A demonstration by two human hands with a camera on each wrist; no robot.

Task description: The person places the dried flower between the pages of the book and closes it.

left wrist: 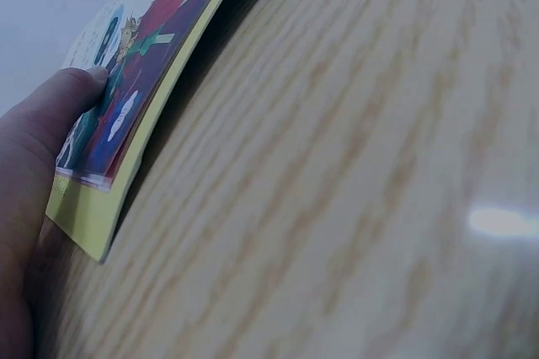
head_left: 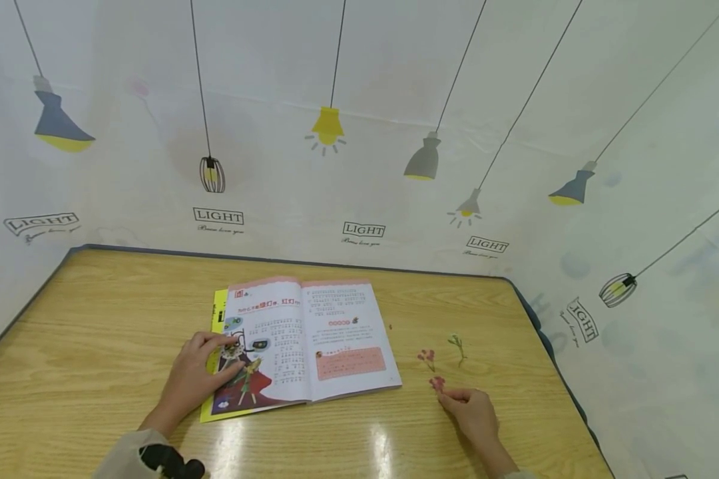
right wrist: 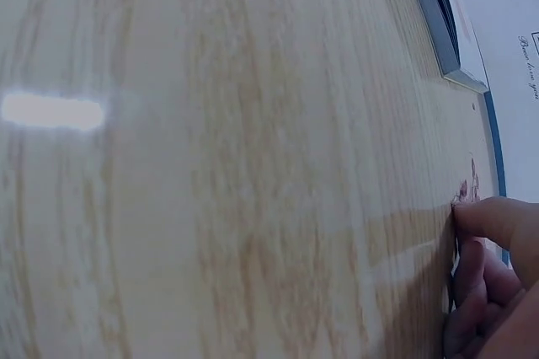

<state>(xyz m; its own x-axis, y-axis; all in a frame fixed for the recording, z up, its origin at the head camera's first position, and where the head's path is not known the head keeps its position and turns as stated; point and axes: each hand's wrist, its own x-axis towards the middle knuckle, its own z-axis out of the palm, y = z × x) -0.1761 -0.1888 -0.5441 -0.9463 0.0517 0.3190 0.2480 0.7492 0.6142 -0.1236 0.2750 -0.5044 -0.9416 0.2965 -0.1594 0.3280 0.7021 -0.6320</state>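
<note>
An open book (head_left: 347,332) with printed pages and a yellow cover edge lies on the wooden table. My left hand (head_left: 194,372) rests on its left page, thumb and fingers spread over the coloured picture. In the left wrist view the thumb (left wrist: 72,93) lies flat on the page near the yellow cover corner (left wrist: 93,220). To the right of the book, my right hand (head_left: 476,419) pinches a small red flower sprig (head_left: 437,383) by its lower end, close over the table. Just beyond it lie another red flower sprig (head_left: 426,356) and a pale green sprig (head_left: 457,346).
The wooden table (head_left: 96,359) has a dark blue edge along the back and sides. Behind it hangs a white curtain (head_left: 263,133) printed with lamps and words. A tiny red bit (head_left: 390,326) lies beside the book's right page.
</note>
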